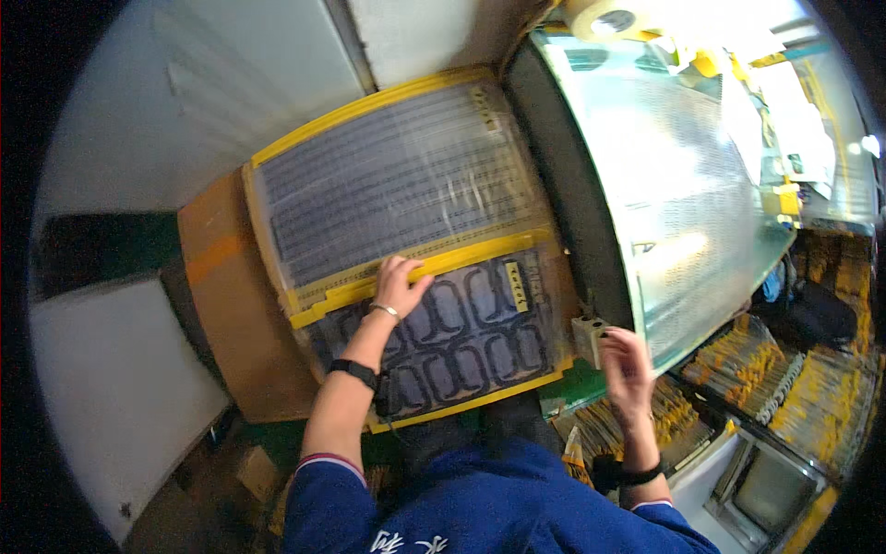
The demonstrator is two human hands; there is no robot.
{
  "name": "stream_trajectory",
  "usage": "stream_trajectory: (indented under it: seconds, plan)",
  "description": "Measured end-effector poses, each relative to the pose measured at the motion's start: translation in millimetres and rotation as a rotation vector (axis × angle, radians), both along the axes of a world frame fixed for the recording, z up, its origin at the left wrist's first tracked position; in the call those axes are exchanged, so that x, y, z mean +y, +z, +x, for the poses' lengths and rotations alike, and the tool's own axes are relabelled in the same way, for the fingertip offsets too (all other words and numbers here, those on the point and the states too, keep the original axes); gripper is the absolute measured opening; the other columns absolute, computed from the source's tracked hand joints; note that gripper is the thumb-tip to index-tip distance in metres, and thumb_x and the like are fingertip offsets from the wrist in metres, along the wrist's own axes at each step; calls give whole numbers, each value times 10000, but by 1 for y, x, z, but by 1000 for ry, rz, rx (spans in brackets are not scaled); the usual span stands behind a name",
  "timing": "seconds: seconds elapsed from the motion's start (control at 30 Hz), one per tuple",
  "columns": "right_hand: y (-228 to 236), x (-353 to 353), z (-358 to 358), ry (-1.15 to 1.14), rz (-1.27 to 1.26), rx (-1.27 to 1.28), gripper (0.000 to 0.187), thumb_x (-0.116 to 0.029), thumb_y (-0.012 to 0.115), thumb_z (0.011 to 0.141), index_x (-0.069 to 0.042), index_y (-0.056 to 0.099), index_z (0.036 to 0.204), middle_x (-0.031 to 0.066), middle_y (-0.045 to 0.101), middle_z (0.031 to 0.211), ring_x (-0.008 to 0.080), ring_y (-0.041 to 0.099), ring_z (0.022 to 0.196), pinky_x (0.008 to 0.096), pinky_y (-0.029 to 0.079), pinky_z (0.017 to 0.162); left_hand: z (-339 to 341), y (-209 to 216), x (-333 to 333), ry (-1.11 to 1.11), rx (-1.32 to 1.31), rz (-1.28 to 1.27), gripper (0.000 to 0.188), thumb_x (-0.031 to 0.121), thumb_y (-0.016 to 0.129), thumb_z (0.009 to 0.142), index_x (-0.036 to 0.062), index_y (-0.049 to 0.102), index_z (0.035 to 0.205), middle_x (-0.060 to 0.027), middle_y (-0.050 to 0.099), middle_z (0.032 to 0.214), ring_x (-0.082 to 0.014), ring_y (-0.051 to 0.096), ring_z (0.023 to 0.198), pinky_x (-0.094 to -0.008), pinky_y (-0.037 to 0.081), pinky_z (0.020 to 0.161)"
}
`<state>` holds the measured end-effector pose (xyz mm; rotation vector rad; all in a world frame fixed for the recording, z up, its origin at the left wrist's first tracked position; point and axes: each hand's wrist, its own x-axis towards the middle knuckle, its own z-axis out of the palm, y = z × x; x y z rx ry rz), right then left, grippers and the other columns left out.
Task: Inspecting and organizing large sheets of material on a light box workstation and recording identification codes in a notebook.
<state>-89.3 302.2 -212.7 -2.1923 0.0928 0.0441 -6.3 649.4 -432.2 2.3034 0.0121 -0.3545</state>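
My left hand rests on the yellow taped edge of a film sheet printed with dense dark rows; its fingers are slightly bent and the thumb is spread apart. Just below lies another sheet, bordered in yellow tape at the bottom and marked with rows of dark rounded-rectangle outlines. Both sheets sit on top of a cardboard box. Off to the right, my right hand is raised in the air with loosely bent fingers, beside a small white box-shaped part. No object shows in it.
A bright glass-topped table stands at the right, with a tape roll at its far end. Several yellow-edged frames are stacked upright at the lower right. A white panel stands at the left.
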Motion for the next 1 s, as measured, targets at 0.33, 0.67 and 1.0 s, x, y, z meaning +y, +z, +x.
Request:
stream_trajectory:
  seconds: [0.33, 0.67, 1.0]
  plan:
    - [-93, 27, -26, -66, 171, 528, 333, -89, 603, 852, -25, 529, 1171, 140, 618, 1078, 191, 594, 1012, 303, 472, 851, 35, -34, 133, 962, 88, 625, 854, 441, 758, 658, 35, 369, 1301, -193, 416, 1224, -356, 370, 1155, -495, 296, 990]
    - [-91, 51, -24, -28, 182, 568, 303, -98, 598, 854, -2, 551, 1138, 123, 645, 1031, 171, 613, 955, 279, 478, 826, 8, -34, 227, 807, 341, -204, 439, 393, 790, 660, 7, 596, 736, -26, 574, 667, -177, 561, 656, -321, 464, 662]
    - [-91, 65, -13, 59, 135, 539, 302, -133, 599, 845, -20, 557, 1123, 152, 646, 1005, 247, 630, 947, 328, 491, 818, 17, 69, 185, 577, -496, 114, 298, 243, 544, 903, -30, 556, 785, -76, 528, 623, -124, 446, 598, -299, 383, 567]
